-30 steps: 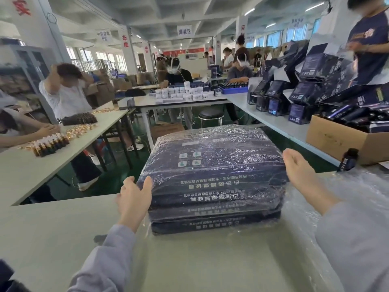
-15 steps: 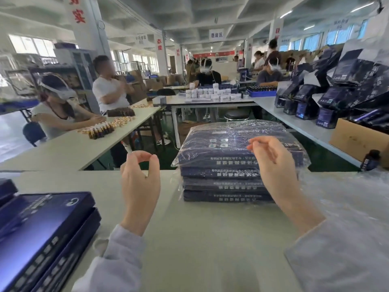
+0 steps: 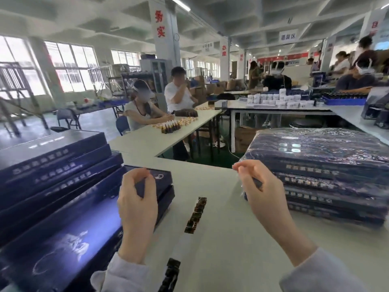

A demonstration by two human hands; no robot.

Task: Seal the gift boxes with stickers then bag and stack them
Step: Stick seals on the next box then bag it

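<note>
A stack of bagged dark blue gift boxes [image 3: 328, 165] stands on the white table at the right. Unbagged dark blue boxes [image 3: 52, 207] lie piled at the left, the nearest one flat with a silver emblem. A strip of dark and gold stickers [image 3: 195, 216] on white backing lies between the two piles. My left hand [image 3: 136, 209] hovers over the near left box, fingers loosely curled, holding nothing. My right hand [image 3: 263, 192] floats in front of the bagged stack, fingers loosely curled and empty.
The white table [image 3: 231, 249] runs forward to an edge with a gap behind it. Two seated people work at a table [image 3: 168, 135] with small bottles beyond. More tables with white jars [image 3: 273, 100] and dark boxes stand at the back right.
My view has swung left, bringing the unbagged pile and sticker strip into sight. Both hands have let go of the bagged stack and pulled back toward me.
</note>
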